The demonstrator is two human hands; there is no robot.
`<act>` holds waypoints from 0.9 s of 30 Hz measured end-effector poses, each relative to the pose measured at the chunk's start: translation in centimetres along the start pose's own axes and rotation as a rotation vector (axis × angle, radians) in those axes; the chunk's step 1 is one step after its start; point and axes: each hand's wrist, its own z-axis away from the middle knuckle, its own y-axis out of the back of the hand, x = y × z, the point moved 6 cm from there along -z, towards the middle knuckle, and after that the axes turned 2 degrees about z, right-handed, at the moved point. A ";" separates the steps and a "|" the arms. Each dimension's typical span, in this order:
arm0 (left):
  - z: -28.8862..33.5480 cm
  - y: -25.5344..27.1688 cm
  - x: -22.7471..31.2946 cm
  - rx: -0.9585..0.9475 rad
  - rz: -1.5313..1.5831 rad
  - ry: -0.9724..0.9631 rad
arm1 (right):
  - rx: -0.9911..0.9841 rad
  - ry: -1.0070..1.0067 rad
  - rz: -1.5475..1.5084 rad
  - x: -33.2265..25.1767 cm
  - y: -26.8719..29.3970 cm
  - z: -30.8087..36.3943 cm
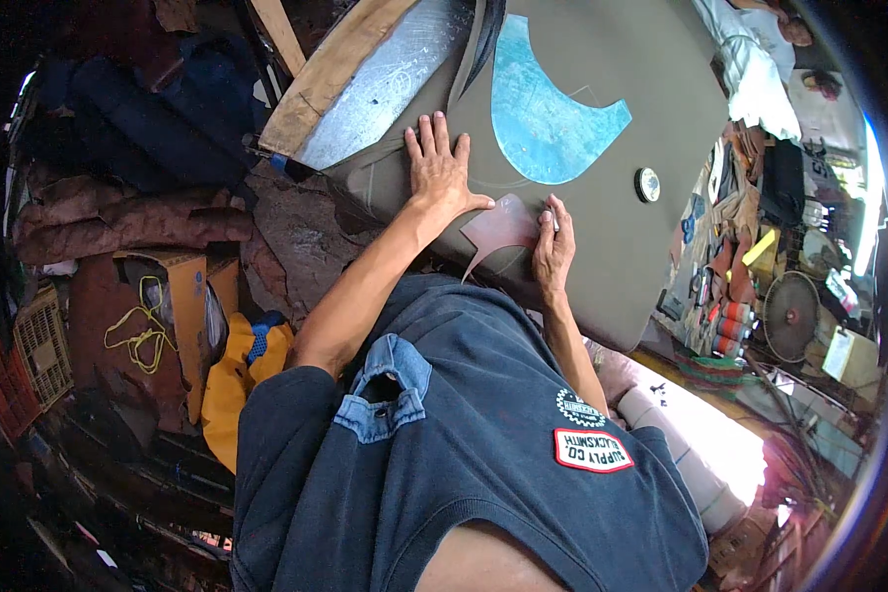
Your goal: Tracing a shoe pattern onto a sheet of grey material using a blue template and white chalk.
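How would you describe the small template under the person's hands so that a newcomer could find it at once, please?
Start at the large olive-grey sheet covering the worktable. Near its front edge, the left hand lies flat on the sheet and the right hand pinches a small marker; between them lies the pinkish-brown template. Unlike the bigger blue crescent pattern farther up, it is small, dull and pointed.

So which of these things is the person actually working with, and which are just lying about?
In use: left hand flat on the grey sheet; right hand with a small marker at the pinkish template.
Lying about: blue curved template, round tin, wooden plank, yellow cloth.
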 end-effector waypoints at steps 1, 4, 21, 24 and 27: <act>0.0 0.0 0.0 -0.003 -0.002 0.001 | -0.001 -0.008 -0.008 0.1 0.0 0.0; 0.0 0.0 0.0 0.007 0.002 -0.006 | 0.001 -0.006 -0.020 -0.6 0.1 0.0; 0.0 -0.1 0.0 0.041 0.002 -0.010 | -0.008 -0.021 0.003 0.1 0.0 0.0; 0.1 0.0 0.0 0.024 0.000 -0.005 | -0.004 -0.009 -0.001 0.0 -0.1 0.0; 0.1 0.0 0.0 0.022 0.002 -0.004 | 0.001 0.004 0.002 -0.4 0.0 0.0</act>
